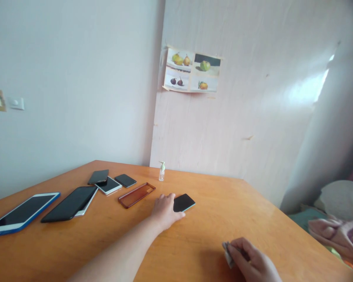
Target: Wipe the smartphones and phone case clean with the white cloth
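My left hand reaches forward over the table, its fingers and thumb spanning the left end of a dark smartphone with a thin light edge. The phone lies flat, its left end partly hidden by the hand. In the lower right, my right hand pinches a small greyish folded piece, perhaps cloth or paper, just above the wood. Left of my left hand lies an open reddish-brown clear phone case. Behind them stands a small clear pump bottle with a pale green top.
On the left of the orange wooden table lie a blue-cased tablet, a large black device over a white one, and several phones, including a white-framed one. Beyond the right edge lies pink cloth. Walls border the back.
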The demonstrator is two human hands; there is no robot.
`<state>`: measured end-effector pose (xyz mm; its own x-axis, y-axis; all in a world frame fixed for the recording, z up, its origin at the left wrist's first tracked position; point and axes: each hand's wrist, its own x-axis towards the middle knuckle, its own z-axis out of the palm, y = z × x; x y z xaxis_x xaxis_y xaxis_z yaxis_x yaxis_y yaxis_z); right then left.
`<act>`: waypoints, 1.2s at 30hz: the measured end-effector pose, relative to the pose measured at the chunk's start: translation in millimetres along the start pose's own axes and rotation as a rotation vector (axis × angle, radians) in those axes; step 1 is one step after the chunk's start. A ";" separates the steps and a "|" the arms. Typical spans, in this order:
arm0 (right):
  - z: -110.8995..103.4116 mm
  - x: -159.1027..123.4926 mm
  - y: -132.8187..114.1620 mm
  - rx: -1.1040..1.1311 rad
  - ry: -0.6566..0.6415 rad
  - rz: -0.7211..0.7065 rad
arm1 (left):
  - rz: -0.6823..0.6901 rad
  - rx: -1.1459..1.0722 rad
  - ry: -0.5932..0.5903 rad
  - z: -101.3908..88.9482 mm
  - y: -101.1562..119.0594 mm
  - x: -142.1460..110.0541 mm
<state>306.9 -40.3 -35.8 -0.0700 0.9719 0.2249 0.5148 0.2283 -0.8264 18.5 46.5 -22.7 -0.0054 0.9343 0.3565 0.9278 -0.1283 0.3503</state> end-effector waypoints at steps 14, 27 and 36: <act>77.7 142.1 -82.4 0.439 -0.064 0.130 | 0.034 -0.100 -0.034 -11.0 11.2 -7.9; 102.3 122.1 -58.1 0.518 -0.174 0.118 | -0.125 -0.816 0.109 -11.9 6.2 7.9; 100.0 118.1 -66.6 0.623 -0.243 0.072 | -0.157 -1.053 -0.019 -10.2 20.1 -0.7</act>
<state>178.8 65.1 -5.8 -0.2815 0.9548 0.0954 -0.0584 0.0822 -0.9949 33.4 39.9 -7.1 -0.0824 0.9692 0.2321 0.1273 -0.2207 0.9670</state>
